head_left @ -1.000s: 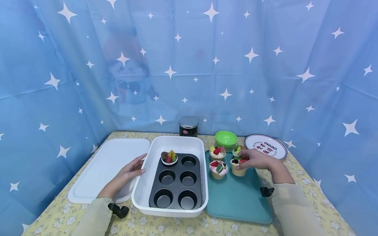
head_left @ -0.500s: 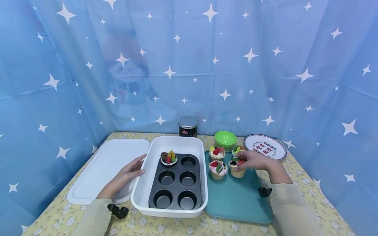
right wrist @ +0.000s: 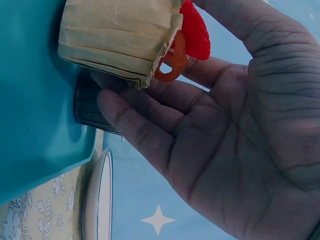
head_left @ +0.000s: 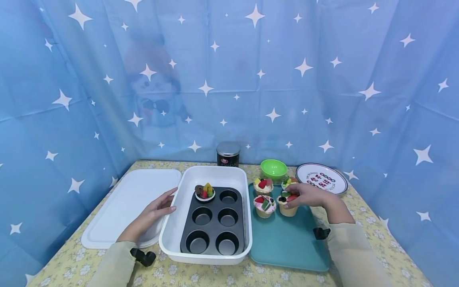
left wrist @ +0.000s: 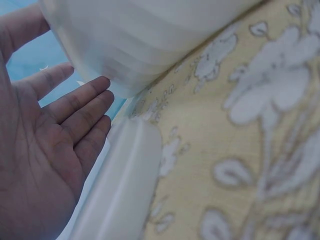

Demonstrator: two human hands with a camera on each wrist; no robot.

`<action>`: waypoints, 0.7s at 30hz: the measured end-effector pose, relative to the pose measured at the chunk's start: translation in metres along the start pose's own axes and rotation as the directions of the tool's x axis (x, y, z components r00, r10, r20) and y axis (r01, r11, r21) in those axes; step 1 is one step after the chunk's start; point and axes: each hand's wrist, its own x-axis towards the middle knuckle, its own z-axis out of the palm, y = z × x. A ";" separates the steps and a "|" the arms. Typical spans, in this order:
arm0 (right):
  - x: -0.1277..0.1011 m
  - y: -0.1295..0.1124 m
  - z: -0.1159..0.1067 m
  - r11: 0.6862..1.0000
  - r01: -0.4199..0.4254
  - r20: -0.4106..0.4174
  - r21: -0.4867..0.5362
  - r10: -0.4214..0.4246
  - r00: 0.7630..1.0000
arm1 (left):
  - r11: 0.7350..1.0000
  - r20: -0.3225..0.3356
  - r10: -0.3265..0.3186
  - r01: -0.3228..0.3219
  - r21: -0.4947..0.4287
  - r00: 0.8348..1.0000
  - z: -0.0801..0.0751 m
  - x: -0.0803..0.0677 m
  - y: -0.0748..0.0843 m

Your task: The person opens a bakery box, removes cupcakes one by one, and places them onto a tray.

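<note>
My right hand (head_left: 308,195) holds a fruit-topped cupcake (head_left: 287,208) over the teal tray, thumb on the near side and fingers behind. In the right wrist view, the cupcake's tan pleated wrapper (right wrist: 120,37) and red topping show beside the curved fingers. Two more cupcakes, one pink-creamed (head_left: 264,207) and one with strawberry (head_left: 263,186), sit to its left; another (head_left: 288,182) is partly hidden behind my hand. My left hand (head_left: 157,209) rests its straight fingers against the white bin's left side (left wrist: 130,45). A dark muffin pan (head_left: 211,221) lies inside, with a fruit-topped cupcake (head_left: 205,193) in its back-left cup.
The teal tray (head_left: 287,247) lies right of the white bin (head_left: 211,259). A white lid (head_left: 125,207) lies at left. Behind stand a dark tin (head_left: 228,154), a green bowl (head_left: 274,169) and a printed plate (head_left: 337,181). A starry blue curtain encloses the table.
My right hand and the cupcake it holds have shifted slightly left, toward the pink-creamed one. The left hand and the bin keep their places.
</note>
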 end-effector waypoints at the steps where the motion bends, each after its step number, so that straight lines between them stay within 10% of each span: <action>1: 0.000 -0.001 0.000 1.000 -0.002 0.000 0.001 0.002 1.000 | 1.000 0.001 0.000 0.000 0.000 1.000 0.000 0.000 0.000; 21: 0.003 -0.001 0.000 0.997 0.062 0.000 0.048 -0.062 0.998 | 1.000 0.002 0.001 -0.001 -0.002 1.000 0.000 -0.001 0.002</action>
